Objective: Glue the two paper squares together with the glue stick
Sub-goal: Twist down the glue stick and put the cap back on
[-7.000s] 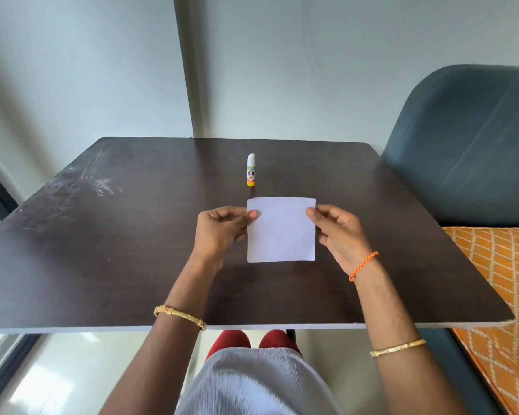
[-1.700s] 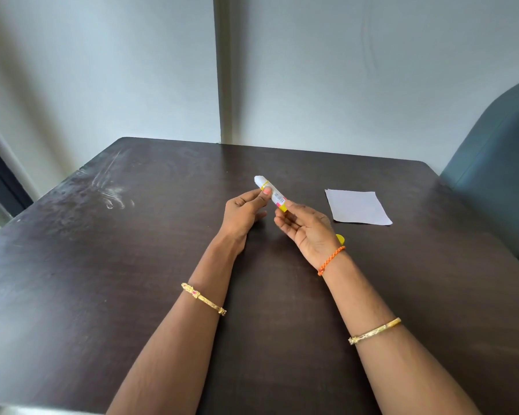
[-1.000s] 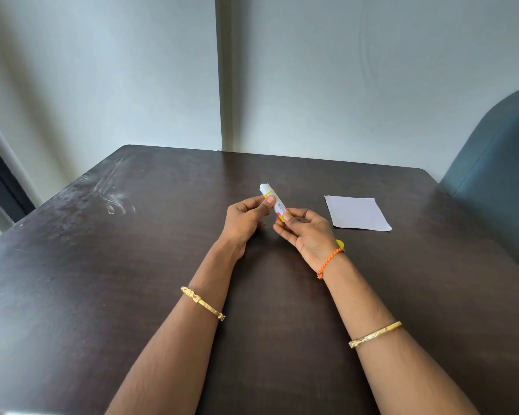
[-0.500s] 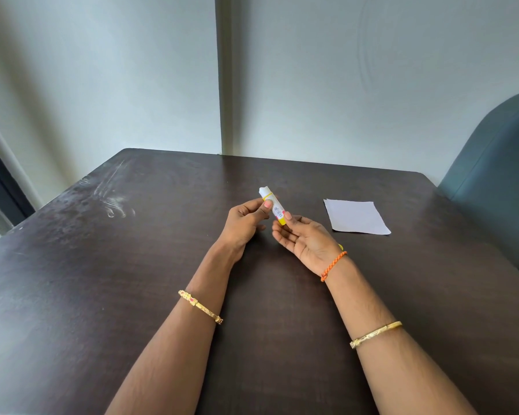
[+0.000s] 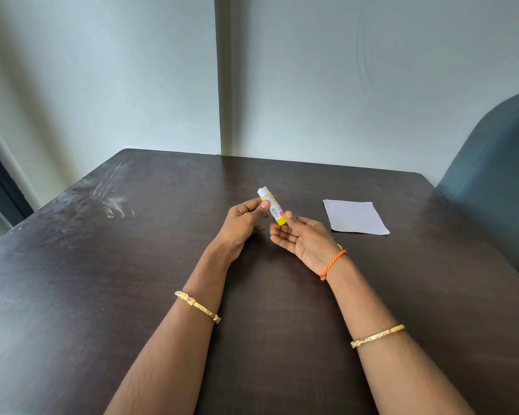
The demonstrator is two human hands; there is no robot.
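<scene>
Surface (image 5: pixel 102 280): dark wood.
Left hand (image 5: pixel 241 224): pinches glue stick (image 5: pixel 271 208), tilted.
Right hand (image 5: pixel 304 239): palm up, loosely open, fingertip touching stick base.
Paper (image 5: pixel 354 217): flat, 3 o'clock of hands.

White-and-yellow glue stick (image 5: pixel 272 209) — dark brown table (image 5: pixel 132 265).

Plain room, dark wooden table (image 5: pixel 102 295), teal upholstered chair (image 5: pixel 498 187), bare wall (image 5: pixel 342 70)
</scene>
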